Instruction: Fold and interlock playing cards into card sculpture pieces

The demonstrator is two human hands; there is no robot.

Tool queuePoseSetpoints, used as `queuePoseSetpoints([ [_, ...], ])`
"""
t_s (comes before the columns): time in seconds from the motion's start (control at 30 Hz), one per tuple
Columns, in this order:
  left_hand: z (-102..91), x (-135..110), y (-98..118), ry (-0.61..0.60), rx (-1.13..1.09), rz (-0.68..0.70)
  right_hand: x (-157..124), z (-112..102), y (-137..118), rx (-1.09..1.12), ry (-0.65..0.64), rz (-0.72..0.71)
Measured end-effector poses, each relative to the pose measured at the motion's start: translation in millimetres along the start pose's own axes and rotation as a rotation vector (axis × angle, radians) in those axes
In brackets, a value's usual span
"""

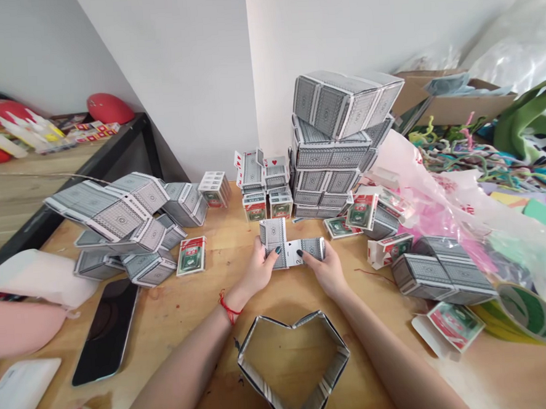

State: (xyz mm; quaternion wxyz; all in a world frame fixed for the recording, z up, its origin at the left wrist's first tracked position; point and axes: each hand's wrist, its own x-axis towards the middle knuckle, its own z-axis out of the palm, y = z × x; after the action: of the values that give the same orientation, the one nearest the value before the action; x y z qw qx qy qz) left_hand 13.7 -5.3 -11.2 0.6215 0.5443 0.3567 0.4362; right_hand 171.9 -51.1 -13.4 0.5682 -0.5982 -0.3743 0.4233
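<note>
My left hand and my right hand are both closed on a strip of folded playing cards held just above the wooden table. The left fingers pinch the upright grey-backed part. The right fingers grip the flat end, where a card face with a 2 shows. A red string circles my left wrist. Between my forearms, close to me, lies a heart-shaped frame made of folded cards.
A tall stack of wrapped card packs stands behind the hands, more packs lie tumbled at left and some at right. A dark phone, green tape roll, pink plastic bag and another person's arm surround the work spot.
</note>
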Motion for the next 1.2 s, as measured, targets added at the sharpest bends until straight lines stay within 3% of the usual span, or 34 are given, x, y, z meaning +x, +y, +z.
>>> queuePoseSetpoints([
  [0.3,2.9,-1.1,-2.7,0.014,0.024,0.028,-1.0,2.3,6.3,0.021,0.044,0.026],
  [0.53,4.9,-2.3,-3.7,0.095,0.046,0.02,-1.7,4.0,1.6,0.035,-0.003,0.037],
  [0.77,5.9,-1.5,-6.3,0.149,0.003,-0.019,-1.7,7.3,-4.1,0.205,-0.094,0.186],
  [1.2,5.5,-4.0,-16.5,0.17,0.113,0.08,-6.6,6.9,-10.6,0.224,-0.117,0.259],
])
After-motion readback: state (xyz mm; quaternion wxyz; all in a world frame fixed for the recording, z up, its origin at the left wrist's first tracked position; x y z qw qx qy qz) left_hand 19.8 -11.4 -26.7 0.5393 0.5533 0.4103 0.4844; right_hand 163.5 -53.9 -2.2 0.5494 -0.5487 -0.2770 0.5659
